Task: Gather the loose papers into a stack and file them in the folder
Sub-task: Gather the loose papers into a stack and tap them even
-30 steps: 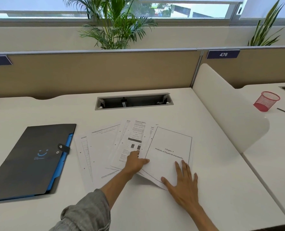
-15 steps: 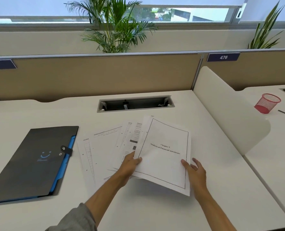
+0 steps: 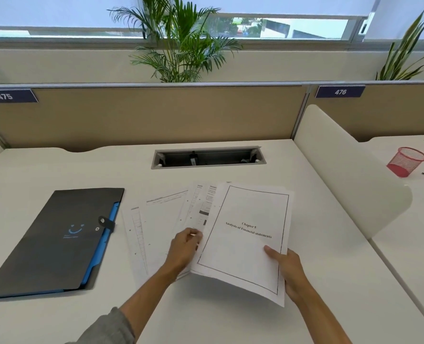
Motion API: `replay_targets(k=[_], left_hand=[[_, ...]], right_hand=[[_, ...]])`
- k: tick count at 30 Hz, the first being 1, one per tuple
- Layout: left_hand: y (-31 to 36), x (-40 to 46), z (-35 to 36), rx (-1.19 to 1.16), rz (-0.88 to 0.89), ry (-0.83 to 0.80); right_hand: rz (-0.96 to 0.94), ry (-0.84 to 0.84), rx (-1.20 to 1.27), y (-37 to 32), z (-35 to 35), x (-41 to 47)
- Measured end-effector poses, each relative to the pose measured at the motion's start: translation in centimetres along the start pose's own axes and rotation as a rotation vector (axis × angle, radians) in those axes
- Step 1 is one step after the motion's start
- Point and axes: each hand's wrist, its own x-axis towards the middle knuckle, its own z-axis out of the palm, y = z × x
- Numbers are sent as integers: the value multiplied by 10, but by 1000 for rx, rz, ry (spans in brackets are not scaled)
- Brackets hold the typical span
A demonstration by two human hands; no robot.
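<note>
Gathering stage. My right hand (image 3: pixel 289 271) grips the title sheet (image 3: pixel 245 244) by its near corner, tilted off the bench (image 3: pixel 82 165), seemingly to cap the fanned loose papers (image 3: pixel 161 219), whose edge my left hand (image 3: pixel 185 247) pinches. The folder (image 3: pixel 57 239) lies closed, far left.

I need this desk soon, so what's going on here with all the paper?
A person is gathering loose papers on the white desk. The right hand grips the "Chapter 5" sheet by its lower right edge, with the near end raised off the desk. The left hand, fingers curled, pinches the fanned sheets beside it. The dark folder lies flat at the left, apart from the papers; none of them is filed yet.
</note>
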Motion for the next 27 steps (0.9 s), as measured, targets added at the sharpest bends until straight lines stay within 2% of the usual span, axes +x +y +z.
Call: replay_targets(k=[4, 7, 10, 12, 17, 20, 27], left_hand=[[-12, 22, -9, 461, -26, 260], [-16, 35, -15, 732, -71, 288], [-14, 43, -15, 846, -92, 290], [-13, 48, -15, 820, -92, 283], [-6, 51, -17, 486, -108, 209], [-3, 50, -18, 374, -78, 149], [-9, 49, -27, 70, -27, -69]], right_hand=[[-13, 31, 8, 0, -6, 2], [-14, 54, 15, 0, -10, 2], [-14, 61, 26, -2, -13, 3], [-9, 57, 32, -2, -14, 4], [-12, 58, 31, -2, -14, 6], [-21, 55, 26, -3, -13, 7], [-29, 47, 3, -6, -7, 13]])
